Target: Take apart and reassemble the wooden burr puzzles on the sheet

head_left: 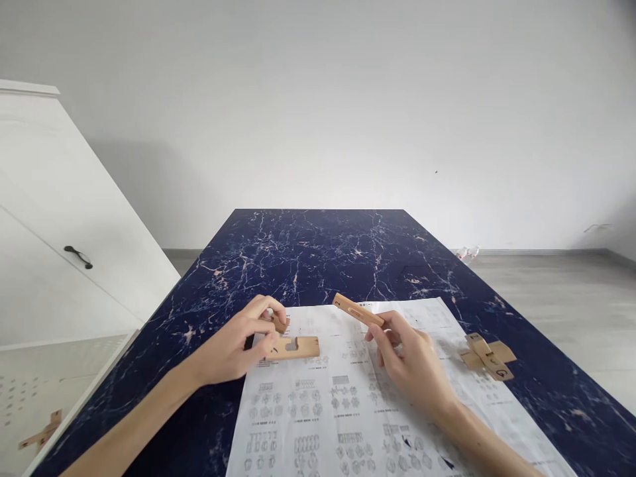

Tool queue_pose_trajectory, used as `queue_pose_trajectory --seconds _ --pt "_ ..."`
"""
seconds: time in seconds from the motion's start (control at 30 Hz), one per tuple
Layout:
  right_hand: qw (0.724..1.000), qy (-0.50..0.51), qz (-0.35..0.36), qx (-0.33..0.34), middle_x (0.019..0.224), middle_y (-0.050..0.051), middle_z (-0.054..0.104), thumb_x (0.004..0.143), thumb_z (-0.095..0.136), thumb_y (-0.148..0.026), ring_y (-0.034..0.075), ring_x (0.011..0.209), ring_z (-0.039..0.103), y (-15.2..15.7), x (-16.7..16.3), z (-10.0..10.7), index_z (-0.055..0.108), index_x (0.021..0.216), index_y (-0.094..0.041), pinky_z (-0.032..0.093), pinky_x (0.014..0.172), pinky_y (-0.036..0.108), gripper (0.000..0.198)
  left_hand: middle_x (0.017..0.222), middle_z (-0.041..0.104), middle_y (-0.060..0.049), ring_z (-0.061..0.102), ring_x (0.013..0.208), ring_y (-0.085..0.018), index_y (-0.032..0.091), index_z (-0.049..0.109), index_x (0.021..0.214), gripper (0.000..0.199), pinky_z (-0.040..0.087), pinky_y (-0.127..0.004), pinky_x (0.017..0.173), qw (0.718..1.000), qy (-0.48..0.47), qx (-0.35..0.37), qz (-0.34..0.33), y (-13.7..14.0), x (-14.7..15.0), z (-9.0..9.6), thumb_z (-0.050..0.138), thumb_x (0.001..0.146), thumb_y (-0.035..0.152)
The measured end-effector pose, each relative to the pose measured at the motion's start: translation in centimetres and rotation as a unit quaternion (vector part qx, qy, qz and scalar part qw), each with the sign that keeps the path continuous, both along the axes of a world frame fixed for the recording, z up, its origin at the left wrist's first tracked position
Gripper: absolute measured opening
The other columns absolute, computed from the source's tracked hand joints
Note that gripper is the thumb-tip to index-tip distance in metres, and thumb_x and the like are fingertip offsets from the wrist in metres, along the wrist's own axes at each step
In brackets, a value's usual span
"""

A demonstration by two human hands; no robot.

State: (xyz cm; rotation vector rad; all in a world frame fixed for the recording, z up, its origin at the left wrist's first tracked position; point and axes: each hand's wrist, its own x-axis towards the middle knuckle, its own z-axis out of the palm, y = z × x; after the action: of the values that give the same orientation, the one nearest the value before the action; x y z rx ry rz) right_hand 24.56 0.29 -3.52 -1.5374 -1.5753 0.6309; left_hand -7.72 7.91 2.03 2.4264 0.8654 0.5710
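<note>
My right hand (405,354) pinches one end of a wooden puzzle piece (355,309) with a long slot and a dark mark at its far end. That piece is tilted and raised above the printed sheet. Near the sheet's upper left, my left hand (243,341) has its fingers bent over a notched wooden puzzle piece (307,346), with thumb and a finger at its left end. Just beyond, a smaller-looking wooden piece (281,323) lies partly hidden under the index finger of the same hand.
A printed sheet (318,457) of puzzle diagrams covers the near part of the dark blue marbled table (308,258). On its right edge sit wooden pieces joined crosswise (487,358), with marks. A white cabinet (54,218) stands left; below it is another wooden cross (44,430).
</note>
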Motion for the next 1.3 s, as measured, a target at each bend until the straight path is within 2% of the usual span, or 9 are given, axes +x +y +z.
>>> queue_pose_trajectory --seconds 0.13,0.27,0.37,0.7,0.87,0.97,1.13,1.23,1.3 --pt "1.0 0.0 0.002 0.0 0.06 -0.002 0.061 0.111 0.048 -0.054 0.017 0.048 0.055 0.0 0.0 -0.2 0.062 0.098 -0.024 0.037 0.048 0.027 0.036 0.126 0.069 -0.012 0.061 0.114 -0.028 0.021 0.069 0.064 0.051 0.055 -0.043 0.101 0.999 0.013 0.032 0.023 1.9 -2.5 -0.2 0.05 0.108 0.038" --pt "1.0 -0.016 0.003 0.017 0.059 -0.002 0.063 0.111 0.048 -0.054 0.016 0.045 0.052 -0.1 0.0 -0.1 0.063 0.095 -0.024 0.037 0.047 0.028 0.037 0.135 0.068 -0.01 0.056 0.125 -0.03 0.022 0.074 0.07 0.047 0.054 -0.043 0.105 0.997 0.073 0.019 0.003 3.0 -4.5 -0.4 0.053 0.108 0.037" --pt "1.0 -0.024 0.003 0.017 0.062 -0.001 0.065 0.11 0.048 -0.055 0.016 0.046 0.054 -0.1 0.0 0.0 0.063 0.095 -0.024 0.039 0.049 0.028 0.037 0.135 0.067 -0.011 0.054 0.127 -0.032 0.022 0.075 0.069 0.046 0.051 -0.049 0.11 0.997 0.059 0.043 0.039 3.7 -5.6 -1.0 0.056 0.107 0.04" --pt "1.0 -0.013 0.018 -0.003 0.06 -0.003 0.061 0.11 0.049 -0.057 0.016 0.046 0.049 -0.4 0.0 -0.1 0.063 0.094 -0.025 0.038 0.049 0.029 0.038 0.129 0.068 -0.01 0.053 0.128 -0.033 0.021 0.069 0.067 0.035 0.044 -0.053 0.113 0.983 0.099 0.128 0.086 4.4 -6.4 -1.6 0.065 0.099 0.036" --pt "0.999 0.005 0.032 -0.018 0.062 -0.002 0.062 0.11 0.049 -0.057 0.017 0.048 0.056 -0.5 -0.1 0.3 0.062 0.095 -0.025 0.039 0.049 0.029 0.037 0.11 0.069 -0.008 0.06 0.111 -0.027 0.02 0.056 0.069 0.033 0.038 -0.055 0.118 0.972 0.08 0.187 0.117 3.7 -5.2 -1.1 0.065 0.099 0.033" --pt "0.995 0.049 0.071 -0.043 0.068 0.0 0.068 0.11 0.05 -0.056 0.018 0.053 0.063 -0.7 -0.2 0.6 0.063 0.103 -0.024 0.043 0.049 0.029 0.036 0.104 0.069 -0.007 0.062 0.103 -0.024 0.021 0.058 0.079 0.027 0.043 -0.049 0.112 0.964 0.044 0.218 0.143 2.8 -3.4 -1.0 0.059 0.104 0.031" --pt "0.976 0.121 0.167 -0.072 0.09 0.006 0.079 0.111 0.052 -0.052 0.013 0.051 0.064 -1.2 -1.0 1.4 0.064 0.106 -0.022 0.048 0.049 0.027 0.033 0.113 0.073 -0.009 0.066 0.108 -0.026 0.02 0.064 0.106 0.011 0.049 -0.042 0.1 0.969 0.001 0.238 0.072 -0.6 0.8 -1.3 0.061 0.107 0.031" --pt "0.963 0.14 0.211 -0.09 0.089 0.005 0.08 0.111 0.055 -0.05 0.012 0.051 0.064 -1.5 -1.4 1.9 0.065 0.104 -0.021 0.048 0.048 0.025 0.031 0.123 0.073 -0.012 0.068 0.115 -0.029 0.019 0.06 0.131 0.036 0.051 -0.042 0.102 0.978 0.001 0.209 0.014 -2.9 2.7 -1.7 0.068 0.105 0.044" --pt "0.954 0.151 0.236 -0.104 0.09 0.005 0.081 0.111 0.056 -0.048 0.012 0.052 0.065 -1.6 -1.6 2.2 0.065 0.104 -0.021 0.048 0.05 0.025 0.03 0.118 0.074 -0.011 0.07 0.109 -0.029 0.02 0.056 0.139 0.047 0.052 -0.043 0.101 0.981 0.011 0.192 -0.01 -4.0 3.5 -2.0 0.066 0.106 0.052"
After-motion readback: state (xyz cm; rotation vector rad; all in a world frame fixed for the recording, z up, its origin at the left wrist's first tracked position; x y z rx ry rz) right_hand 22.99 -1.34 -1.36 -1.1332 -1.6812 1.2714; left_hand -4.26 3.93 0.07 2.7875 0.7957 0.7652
